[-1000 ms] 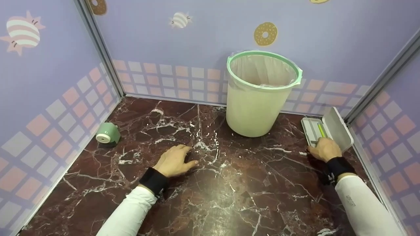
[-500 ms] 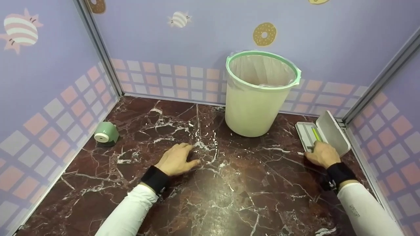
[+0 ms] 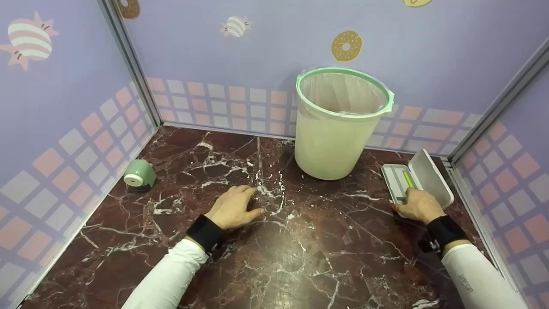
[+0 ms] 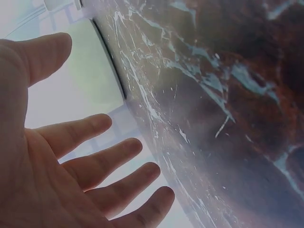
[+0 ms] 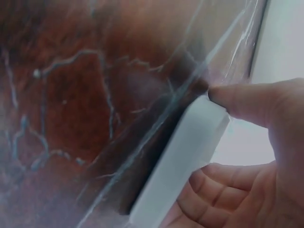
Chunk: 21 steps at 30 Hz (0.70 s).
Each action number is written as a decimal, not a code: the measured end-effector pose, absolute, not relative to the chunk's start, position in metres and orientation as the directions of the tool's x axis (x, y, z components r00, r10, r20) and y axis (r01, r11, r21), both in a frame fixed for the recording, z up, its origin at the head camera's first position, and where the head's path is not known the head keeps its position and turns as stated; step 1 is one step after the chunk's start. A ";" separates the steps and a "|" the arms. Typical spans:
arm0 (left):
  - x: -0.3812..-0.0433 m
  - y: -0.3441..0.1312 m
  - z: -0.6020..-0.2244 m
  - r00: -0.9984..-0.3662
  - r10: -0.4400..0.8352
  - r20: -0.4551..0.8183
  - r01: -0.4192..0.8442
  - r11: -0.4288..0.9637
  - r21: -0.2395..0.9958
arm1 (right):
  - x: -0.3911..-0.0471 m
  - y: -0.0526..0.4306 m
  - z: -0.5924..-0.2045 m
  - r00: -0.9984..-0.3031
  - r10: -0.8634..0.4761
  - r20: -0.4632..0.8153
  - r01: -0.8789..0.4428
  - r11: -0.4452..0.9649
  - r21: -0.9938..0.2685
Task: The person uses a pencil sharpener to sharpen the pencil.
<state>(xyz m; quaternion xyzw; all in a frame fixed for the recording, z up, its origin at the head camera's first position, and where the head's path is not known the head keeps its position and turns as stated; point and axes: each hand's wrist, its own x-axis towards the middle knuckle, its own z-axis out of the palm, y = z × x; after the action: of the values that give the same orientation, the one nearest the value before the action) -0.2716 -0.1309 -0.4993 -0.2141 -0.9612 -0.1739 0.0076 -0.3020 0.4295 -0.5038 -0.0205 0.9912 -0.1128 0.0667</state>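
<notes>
A white pencil case [image 3: 392, 179] lies on the marbled tabletop at the right, its lid [image 3: 433, 182] raised on the right side. Inside it is a yellow-green pen-like stick [image 3: 408, 179]. My right hand [image 3: 419, 206] grips the case's near end. In the right wrist view, the thumb presses one corner of the case [image 5: 183, 159] while curled fingers sit at its other side. My left hand [image 3: 233, 208] hovers low near the middle of the table, holding nothing; the left wrist view shows its fingers [image 4: 109, 161] spread and loosely extended.
A tall pale bin [image 3: 334, 146] with a green rim and plastic liner stands at the back. A green pencil sharpener [image 3: 140, 175] sits by the left wall. Small white bits [image 3: 282, 184] are scattered mid-table. Patterned panels [image 3: 240, 51] enclose three sides.
The right hand has drawn the pencil case slightly left and nearer, away from the right corner. The left hand has shifted only a little to the right.
</notes>
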 end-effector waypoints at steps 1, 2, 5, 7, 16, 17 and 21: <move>-0.272 -0.130 -0.499 -0.907 0.410 0.094 0.417 0.847 0.329 | -0.301 0.429 -0.503 -0.990 -0.056 -0.132 -0.025 0.974 -0.226; -0.272 -0.130 -0.499 -0.906 0.412 0.095 0.419 0.847 0.328 | -0.300 0.428 -0.502 -0.990 -0.057 -0.132 -0.026 0.974 -0.224; -0.272 -0.129 -0.498 -0.904 0.415 0.105 0.425 0.846 0.323 | -0.296 0.426 -0.500 -0.987 -0.054 -0.152 -0.020 0.976 -0.219; -0.273 -0.129 -0.498 -0.903 0.416 0.105 0.427 0.845 0.321 | -0.293 0.424 -0.497 -0.983 -0.050 -0.175 -0.012 0.978 -0.209; -0.273 -0.121 -0.494 -0.900 0.428 0.088 0.433 0.845 0.313 | -0.279 0.414 -0.491 -0.975 -0.064 -0.211 -0.027 0.984 -0.174; -0.273 -0.120 -0.494 -0.900 0.429 0.082 0.432 0.846 0.312 | -0.277 0.412 -0.490 -0.974 -0.063 -0.218 -0.026 0.985 -0.170; -0.272 -0.116 -0.493 -0.895 0.439 0.086 0.442 0.840 0.313 | -0.271 0.408 -0.490 -0.972 -0.080 -0.220 -0.046 0.987 -0.153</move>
<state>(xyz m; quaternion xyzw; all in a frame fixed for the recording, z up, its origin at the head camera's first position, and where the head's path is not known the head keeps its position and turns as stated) -0.2717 -0.1162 -0.4932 -0.2295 -0.9593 -0.1645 0.0056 -0.2705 0.4078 -0.4904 -0.0318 0.9903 -0.0735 0.1136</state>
